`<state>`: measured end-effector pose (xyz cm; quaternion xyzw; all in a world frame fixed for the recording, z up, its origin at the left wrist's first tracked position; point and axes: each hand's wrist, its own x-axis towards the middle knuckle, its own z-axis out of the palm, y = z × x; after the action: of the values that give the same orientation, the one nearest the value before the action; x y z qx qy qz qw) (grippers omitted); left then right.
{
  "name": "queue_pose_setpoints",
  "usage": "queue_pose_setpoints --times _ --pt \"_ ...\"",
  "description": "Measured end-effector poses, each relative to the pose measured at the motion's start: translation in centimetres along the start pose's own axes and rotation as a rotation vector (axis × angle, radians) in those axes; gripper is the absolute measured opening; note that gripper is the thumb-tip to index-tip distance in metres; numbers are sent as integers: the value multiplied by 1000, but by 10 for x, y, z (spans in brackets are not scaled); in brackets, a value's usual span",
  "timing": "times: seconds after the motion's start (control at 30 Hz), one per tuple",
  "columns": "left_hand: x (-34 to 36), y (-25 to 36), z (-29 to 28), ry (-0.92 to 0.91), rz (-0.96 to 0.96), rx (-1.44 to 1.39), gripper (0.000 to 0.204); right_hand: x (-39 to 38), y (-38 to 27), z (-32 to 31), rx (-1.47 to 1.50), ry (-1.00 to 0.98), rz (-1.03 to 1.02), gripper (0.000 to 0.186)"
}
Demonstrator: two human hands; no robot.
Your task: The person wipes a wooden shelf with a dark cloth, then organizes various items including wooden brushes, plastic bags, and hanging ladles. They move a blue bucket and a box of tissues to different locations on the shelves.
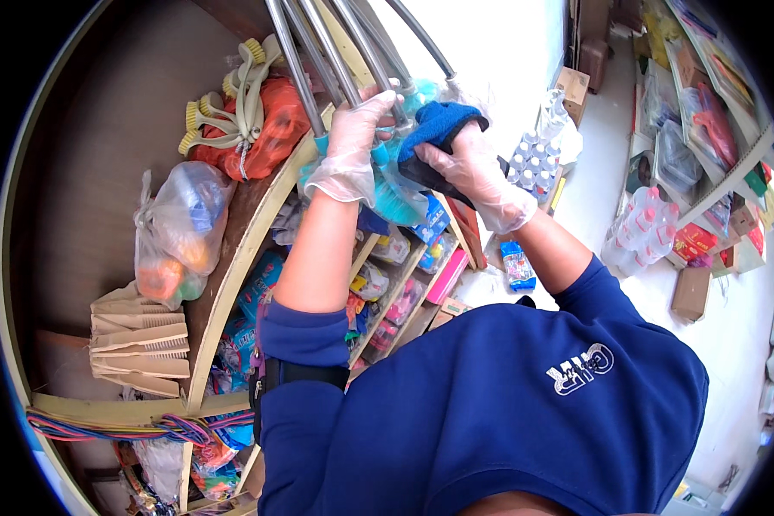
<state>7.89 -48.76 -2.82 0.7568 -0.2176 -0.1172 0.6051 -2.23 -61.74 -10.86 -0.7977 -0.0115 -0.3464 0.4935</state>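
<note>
Several steel tubes (325, 53) with teal plastic ends (400, 198) rise from the middle to the top of the head view. My left hand (354, 138), in a clear disposable glove, is closed around the tubes near those teal ends. My right hand (473, 176), gloved the same way, grips a blue cloth (443, 120) with a black side, just to the right of my left hand. The cloth is against or very near the tubes and teal ends; whether it touches them I cannot tell.
Cream brushes (248, 112), a red bag (279, 155), a clear bag (181, 241) and beige plastic pieces (138, 340) sit on the left shelving (206, 357). Packets fill lower compartments. Bottle packs (636, 232) stand on the floor beside right-hand shelves (722, 193). Coloured cables (129, 427) run along the lower left.
</note>
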Motion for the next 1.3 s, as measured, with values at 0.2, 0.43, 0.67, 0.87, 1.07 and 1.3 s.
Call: queue_pose_setpoints --times 0.2,0.43,0.67,0.87,1.07,1.3 --pt "3 -9 -6 63 50 -7 30 -10 21 13 226 66 -47 26" --pt "-1 -9 -4 43 63 -8 35 -32 55 0 299 173 4 13" --pt "-18 -15 -14 -5 89 -13 61 -51 77 -34 536 142 44 7" --pt "-65 -24 -14 0 148 -109 50 -40 74 -56 838 256 119 12" --pt "-103 -21 -51 50 168 -129 32 -27 67 -75 879 220 87 18" --pt "-113 -38 -81 347 276 -202 27 -19 40 -73 932 246 182 21"
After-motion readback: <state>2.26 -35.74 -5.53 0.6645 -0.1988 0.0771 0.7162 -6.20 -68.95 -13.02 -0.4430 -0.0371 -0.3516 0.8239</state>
